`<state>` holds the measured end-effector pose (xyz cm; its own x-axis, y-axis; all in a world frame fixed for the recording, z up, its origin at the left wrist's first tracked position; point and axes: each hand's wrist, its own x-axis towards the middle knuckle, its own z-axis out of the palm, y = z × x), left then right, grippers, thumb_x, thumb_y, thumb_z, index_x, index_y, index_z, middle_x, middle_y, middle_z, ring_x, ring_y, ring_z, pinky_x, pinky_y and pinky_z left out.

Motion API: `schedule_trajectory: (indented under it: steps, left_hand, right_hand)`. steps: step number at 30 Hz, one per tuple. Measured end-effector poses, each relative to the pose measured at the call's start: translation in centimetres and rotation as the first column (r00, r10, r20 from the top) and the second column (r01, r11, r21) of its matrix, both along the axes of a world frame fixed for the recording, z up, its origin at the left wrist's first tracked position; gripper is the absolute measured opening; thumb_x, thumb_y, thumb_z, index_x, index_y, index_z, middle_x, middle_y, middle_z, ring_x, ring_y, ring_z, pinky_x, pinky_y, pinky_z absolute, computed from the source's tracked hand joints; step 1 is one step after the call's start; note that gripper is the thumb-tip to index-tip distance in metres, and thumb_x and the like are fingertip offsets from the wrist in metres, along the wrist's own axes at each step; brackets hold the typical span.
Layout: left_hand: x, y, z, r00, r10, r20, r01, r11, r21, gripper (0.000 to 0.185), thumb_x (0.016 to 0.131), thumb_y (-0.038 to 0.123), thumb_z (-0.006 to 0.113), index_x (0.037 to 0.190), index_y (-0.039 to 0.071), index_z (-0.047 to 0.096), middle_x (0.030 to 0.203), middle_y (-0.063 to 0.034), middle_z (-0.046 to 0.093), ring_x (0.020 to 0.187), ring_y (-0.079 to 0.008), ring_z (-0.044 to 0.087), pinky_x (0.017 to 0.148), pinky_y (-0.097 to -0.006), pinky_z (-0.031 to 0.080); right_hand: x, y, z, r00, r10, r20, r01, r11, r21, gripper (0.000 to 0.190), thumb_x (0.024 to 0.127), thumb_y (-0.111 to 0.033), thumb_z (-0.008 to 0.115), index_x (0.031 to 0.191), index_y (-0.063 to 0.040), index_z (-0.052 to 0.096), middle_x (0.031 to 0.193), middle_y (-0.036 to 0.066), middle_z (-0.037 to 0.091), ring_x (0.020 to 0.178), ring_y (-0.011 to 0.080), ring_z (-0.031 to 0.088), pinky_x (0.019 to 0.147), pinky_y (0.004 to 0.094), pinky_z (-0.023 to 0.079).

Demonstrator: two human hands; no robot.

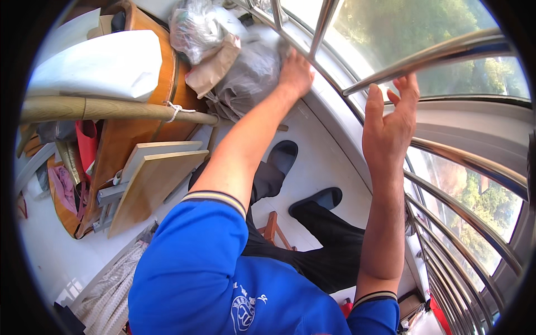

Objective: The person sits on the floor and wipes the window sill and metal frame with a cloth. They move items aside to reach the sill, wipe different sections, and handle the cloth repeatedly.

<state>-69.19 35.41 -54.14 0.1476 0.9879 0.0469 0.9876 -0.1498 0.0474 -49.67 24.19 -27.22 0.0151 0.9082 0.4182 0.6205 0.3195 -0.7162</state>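
Observation:
My left hand (pixel 296 73) reaches forward to the lower metal railing (pixel 299 44), beside a grey plastic bag (pixel 255 69). Its fingers are blurred and partly hidden, so whether it grips something cannot be told. My right hand (pixel 390 121) is raised at a shiny metal rail (pixel 435 56) in front of the window. The fingers are apart and the fingertips meet the rail's underside, with no wrap around it visible. Behind the railing is a window pane (pixel 402 25) with greenery outside.
A wood-coloured pole (pixel 125 111) with white string crosses the left side. Beyond it stand a brown wooden case (pixel 163 63), a white bag (pixel 104 63) and leaning boards (pixel 159 180). A clear plastic bag (pixel 194 31) and brown paper (pixel 215 65) lie ahead. A wooden stool (pixel 271 228) shows between my legs.

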Motion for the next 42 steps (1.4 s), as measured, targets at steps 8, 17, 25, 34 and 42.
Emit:
schedule_trajectory:
  steps: [8,17,25,34,42]
  left_hand:
    - [-3.7,0.7,-0.4,0.997,-0.007,-0.081,0.000,0.997,-0.079,0.064,0.107,0.038,0.056,0.158,0.004,0.040,0.170,-0.0215,0.028,0.160,-0.0433,0.020,0.131,-0.0481,0.025]
    - [-7.4,4.3,-1.6,0.979,0.204,0.026,-0.202,0.977,-0.071,0.065,0.107,0.039,0.051,0.160,0.003,0.040,0.175,-0.0235,0.019,0.161,-0.0475,0.014,0.132,-0.0504,0.020]
    - [-6.5,4.4,0.4,0.973,0.123,-0.197,-0.126,0.992,-0.004,0.062,0.110,0.037,0.043,0.158,-0.001,0.043,0.166,-0.0215,0.039,0.160,-0.0428,0.021,0.133,-0.0527,0.013]
    - [-8.9,7.4,-0.1,0.984,0.069,-0.162,-0.084,0.993,-0.086,0.060,0.109,0.035,0.041,0.148,-0.009,0.053,0.159,-0.0213,0.050,0.155,-0.0388,0.032,0.131,-0.0567,0.018]
    - [-4.2,2.1,-0.5,0.992,-0.002,-0.124,-0.006,0.998,-0.062,0.062,0.108,0.038,0.047,0.155,-0.002,0.047,0.167,-0.0229,0.036,0.159,-0.0450,0.023,0.133,-0.0503,0.017]
  right_hand:
    - [-0.1,2.0,1.1,0.995,-0.046,-0.083,0.027,0.976,-0.216,0.037,0.113,-0.027,0.057,0.139,0.000,0.058,0.121,0.012,0.075,0.109,0.0180,0.066,0.093,0.0355,0.053]
    - [0.6,2.6,1.8,1.000,-0.008,0.021,0.012,0.979,-0.203,0.023,0.111,-0.023,0.059,0.117,-0.001,0.058,0.099,0.020,0.074,0.094,0.0367,0.072,0.081,0.0466,0.055]
    - [1.2,3.1,0.5,1.000,-0.005,-0.009,0.004,0.992,-0.127,0.022,0.110,-0.022,0.061,0.117,-0.001,0.059,0.097,0.022,0.072,0.090,0.0386,0.072,0.079,0.0474,0.054]
    - [1.0,2.9,0.9,1.000,0.018,-0.025,-0.021,0.990,-0.140,0.021,0.112,-0.020,0.058,0.123,-0.003,0.059,0.111,0.017,0.077,0.104,0.0317,0.074,0.088,0.0435,0.056]
    - [0.9,2.8,0.6,1.000,-0.012,-0.013,0.010,0.992,-0.123,0.021,0.113,-0.020,0.056,0.122,-0.002,0.060,0.109,0.014,0.077,0.100,0.0277,0.072,0.087,0.0399,0.055]
